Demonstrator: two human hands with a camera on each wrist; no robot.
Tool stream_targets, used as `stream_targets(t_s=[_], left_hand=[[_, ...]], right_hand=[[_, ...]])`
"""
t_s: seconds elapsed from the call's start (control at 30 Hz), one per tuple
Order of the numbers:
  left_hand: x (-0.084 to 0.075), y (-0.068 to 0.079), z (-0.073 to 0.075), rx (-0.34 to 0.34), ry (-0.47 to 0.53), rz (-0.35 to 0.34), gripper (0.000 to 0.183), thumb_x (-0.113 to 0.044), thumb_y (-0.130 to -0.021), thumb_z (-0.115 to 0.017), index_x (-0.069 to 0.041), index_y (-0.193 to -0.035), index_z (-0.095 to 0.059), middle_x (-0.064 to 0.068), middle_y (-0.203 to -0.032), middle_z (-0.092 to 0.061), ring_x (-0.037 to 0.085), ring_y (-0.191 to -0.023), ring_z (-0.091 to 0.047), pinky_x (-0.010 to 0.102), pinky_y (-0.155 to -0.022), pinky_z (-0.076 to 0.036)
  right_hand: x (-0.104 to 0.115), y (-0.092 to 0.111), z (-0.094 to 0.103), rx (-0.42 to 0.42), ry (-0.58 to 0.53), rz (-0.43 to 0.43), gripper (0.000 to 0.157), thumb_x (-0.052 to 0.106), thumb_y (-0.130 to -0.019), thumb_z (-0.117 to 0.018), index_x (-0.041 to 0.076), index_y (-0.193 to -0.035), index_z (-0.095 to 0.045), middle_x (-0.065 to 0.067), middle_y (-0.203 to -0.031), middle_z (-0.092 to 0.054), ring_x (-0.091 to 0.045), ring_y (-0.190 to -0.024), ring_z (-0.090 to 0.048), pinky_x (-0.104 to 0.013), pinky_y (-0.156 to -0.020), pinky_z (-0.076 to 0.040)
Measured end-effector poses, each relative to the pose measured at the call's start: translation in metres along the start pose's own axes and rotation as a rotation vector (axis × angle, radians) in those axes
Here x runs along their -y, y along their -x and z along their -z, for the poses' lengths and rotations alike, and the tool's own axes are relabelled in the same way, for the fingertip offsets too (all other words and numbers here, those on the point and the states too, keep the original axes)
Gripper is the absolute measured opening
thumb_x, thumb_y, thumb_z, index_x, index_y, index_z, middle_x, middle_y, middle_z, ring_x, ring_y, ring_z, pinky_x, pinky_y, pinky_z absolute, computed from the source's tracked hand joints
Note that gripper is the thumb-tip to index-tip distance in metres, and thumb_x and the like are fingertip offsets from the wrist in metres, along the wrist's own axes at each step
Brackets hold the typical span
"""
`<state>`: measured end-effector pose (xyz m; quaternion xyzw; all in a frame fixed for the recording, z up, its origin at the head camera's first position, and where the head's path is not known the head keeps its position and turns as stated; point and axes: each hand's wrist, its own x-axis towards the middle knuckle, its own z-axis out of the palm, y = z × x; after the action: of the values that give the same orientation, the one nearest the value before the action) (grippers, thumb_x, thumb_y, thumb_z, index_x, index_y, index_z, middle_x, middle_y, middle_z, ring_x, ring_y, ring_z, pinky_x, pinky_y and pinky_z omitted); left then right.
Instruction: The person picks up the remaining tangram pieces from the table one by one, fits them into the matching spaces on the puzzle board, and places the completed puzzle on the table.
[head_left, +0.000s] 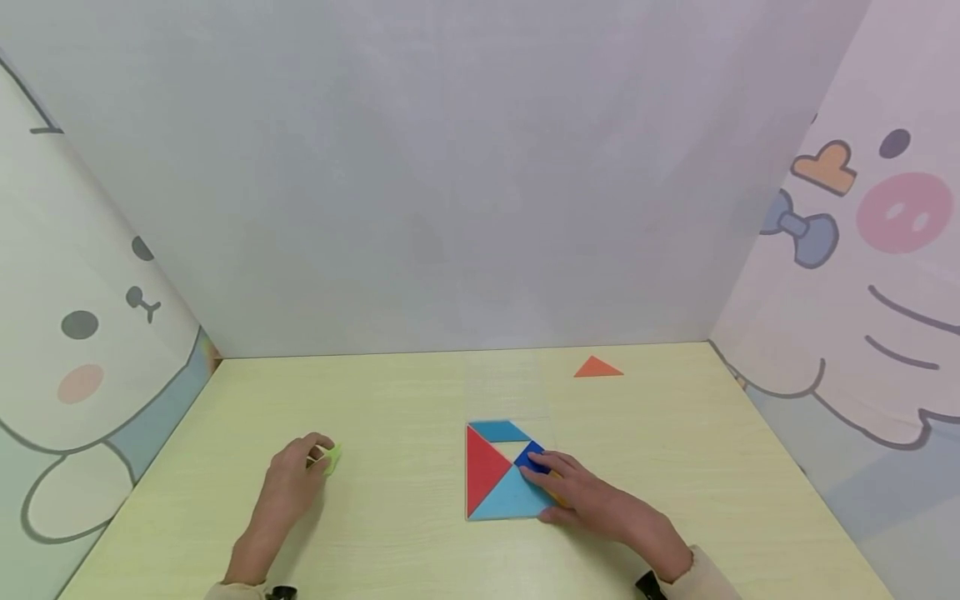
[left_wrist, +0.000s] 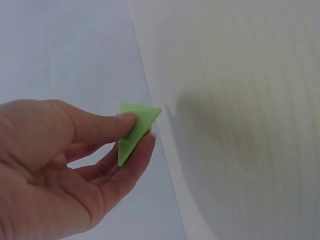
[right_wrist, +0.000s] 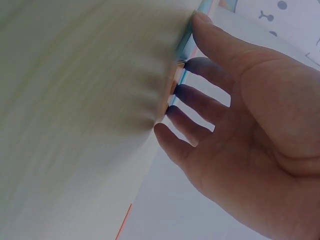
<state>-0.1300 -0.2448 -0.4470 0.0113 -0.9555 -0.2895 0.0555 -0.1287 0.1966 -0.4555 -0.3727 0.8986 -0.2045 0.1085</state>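
Observation:
My left hand (head_left: 291, 477) holds a small green triangle tile (left_wrist: 136, 131) above the table, pinched between thumb and fingers. My right hand (head_left: 600, 502) rests at the right side of a group of flat tangram tiles, fingers spread and fairly straight. Its fingertips touch a dark blue tile (head_left: 527, 456) and a mostly covered yellow-orange tile (head_left: 558, 485). Its thumb is at the lower right corner of a light blue triangle (head_left: 506, 500). A red triangle (head_left: 483, 468) forms the group's left side, with a blue tile (head_left: 498, 431) along the top. A pale gap shows among them.
An orange-red triangle (head_left: 597, 367) lies apart near the table's back right. The pale wooden table (head_left: 390, 533) meets a grey back wall (head_left: 450, 208). Side panels with cartoon animals (head_left: 885, 275) stand at left and right.

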Motion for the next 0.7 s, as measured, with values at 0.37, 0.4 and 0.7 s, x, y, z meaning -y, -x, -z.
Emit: stream_targets(t_s=[0.37,0.4,0.7], left_hand=[[-0.006,-0.002,-0.012,-0.03,0.032,-0.022,0.02,0.006,-0.093,-0.067,0.003,-0.113,-0.068,0.009,-0.091,-0.064,0.03,-0.09,-0.066,0.047,-0.077,-0.053],[-0.007,-0.002,-0.013,-0.035,0.031,-0.035,0.022,0.006,-0.093,-0.067,0.004,-0.115,-0.068,0.009,-0.091,-0.064,0.03,-0.089,-0.065,0.047,-0.077,-0.053],[-0.015,-0.004,-0.018,-0.052,0.049,-0.092,0.026,0.007,-0.095,-0.064,0.0,-0.119,-0.069,0.011,-0.095,-0.065,0.029,-0.087,-0.065,0.045,-0.076,-0.053]], right_hand=[[-0.001,0.0,-0.001,-0.001,-0.014,0.002,0.061,0.027,-0.101,-0.066,0.007,-0.155,-0.045,-0.016,-0.159,-0.038,-0.038,-0.143,-0.036,-0.047,-0.108,-0.048],[-0.001,0.0,-0.001,-0.001,-0.016,0.004,0.061,0.027,-0.102,-0.066,0.008,-0.155,-0.045,-0.016,-0.159,-0.038,-0.038,-0.144,-0.035,-0.047,-0.108,-0.048],[-0.002,0.001,-0.002,-0.008,-0.007,0.017,0.061,0.031,-0.103,-0.063,0.009,-0.156,-0.044,-0.016,-0.159,-0.037,-0.037,-0.144,-0.035,-0.046,-0.109,-0.048]])
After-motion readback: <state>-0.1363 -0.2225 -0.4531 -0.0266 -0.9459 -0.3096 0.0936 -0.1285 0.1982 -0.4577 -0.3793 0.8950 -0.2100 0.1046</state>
